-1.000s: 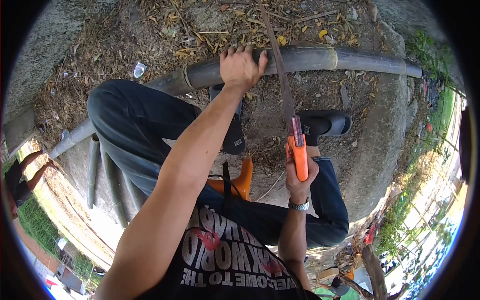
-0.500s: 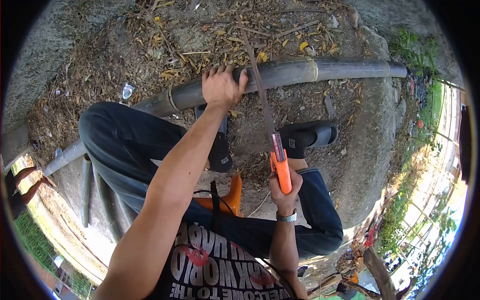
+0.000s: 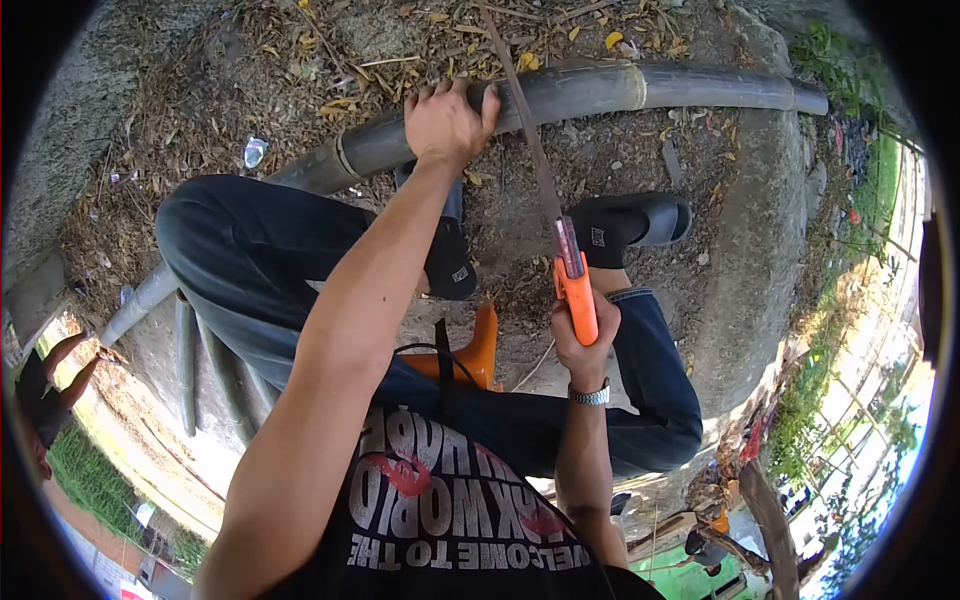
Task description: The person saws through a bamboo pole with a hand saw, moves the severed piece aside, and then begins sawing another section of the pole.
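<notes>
A thick grey-green bamboo pole (image 3: 585, 92) lies across the ground in front of me. My left hand (image 3: 447, 122) presses down over it, fingers curled over the far side and thumb apart, just left of the saw blade. In my right hand (image 3: 587, 335) is the orange handle of a hand saw (image 3: 575, 290), fingers wrapped round it. The long, rusty-looking blade runs away from me and crosses the pole right beside my left thumb. My legs are bent, and my left leg overlaps part of the pole in this view.
An orange plastic piece (image 3: 482, 350) with a dark strap and cable lies between my legs. More bamboo poles (image 3: 222, 385) rest at the left. Dry leaves cover the soil beyond the pole. A concrete ledge (image 3: 745, 260) runs along the right. Another person (image 3: 48, 400) is at the left edge.
The view has tilted, so the pole, saw and both hands sit higher in the picture. Both grips look the same, and the blade still crosses the pole beside my left thumb.
</notes>
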The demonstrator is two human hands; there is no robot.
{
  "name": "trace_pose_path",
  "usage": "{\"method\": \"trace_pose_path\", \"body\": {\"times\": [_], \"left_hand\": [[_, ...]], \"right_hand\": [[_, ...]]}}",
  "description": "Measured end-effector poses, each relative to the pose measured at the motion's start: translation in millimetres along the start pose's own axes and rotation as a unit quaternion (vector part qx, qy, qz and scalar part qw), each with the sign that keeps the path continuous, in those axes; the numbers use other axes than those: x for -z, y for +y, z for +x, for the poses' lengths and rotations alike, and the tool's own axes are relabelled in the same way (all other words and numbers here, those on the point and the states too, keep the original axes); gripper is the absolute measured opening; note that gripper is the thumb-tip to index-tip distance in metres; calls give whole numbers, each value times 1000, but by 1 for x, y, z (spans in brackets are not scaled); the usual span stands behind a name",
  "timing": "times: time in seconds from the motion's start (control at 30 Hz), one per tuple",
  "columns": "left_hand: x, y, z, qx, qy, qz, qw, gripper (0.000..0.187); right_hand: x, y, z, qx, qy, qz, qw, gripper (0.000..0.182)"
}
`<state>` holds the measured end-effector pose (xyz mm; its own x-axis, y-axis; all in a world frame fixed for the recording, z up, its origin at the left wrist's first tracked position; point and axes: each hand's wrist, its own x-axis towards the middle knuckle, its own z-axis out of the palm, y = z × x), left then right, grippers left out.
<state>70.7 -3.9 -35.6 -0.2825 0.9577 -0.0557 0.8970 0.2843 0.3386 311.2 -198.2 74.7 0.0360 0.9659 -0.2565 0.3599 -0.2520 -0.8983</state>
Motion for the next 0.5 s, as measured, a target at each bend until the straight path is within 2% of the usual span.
{"method": "trace_pose_path", "body": {"times": [0.23, 0.33, 0.5], "left_hand": [[-5, -5, -1, -1, -7, -6, 1000, 57], [-9, -4, 0, -5, 18, -3, 1000, 56], [-3, -2, -1, -11, 9, -10, 1000, 58]], "right_hand": [[24, -1, -31, -2, -15, -41, 999, 8], [26, -1, -28, 17, -9, -58, 998, 10], [24, 9, -31, 12, 7, -35, 999, 11]]}}
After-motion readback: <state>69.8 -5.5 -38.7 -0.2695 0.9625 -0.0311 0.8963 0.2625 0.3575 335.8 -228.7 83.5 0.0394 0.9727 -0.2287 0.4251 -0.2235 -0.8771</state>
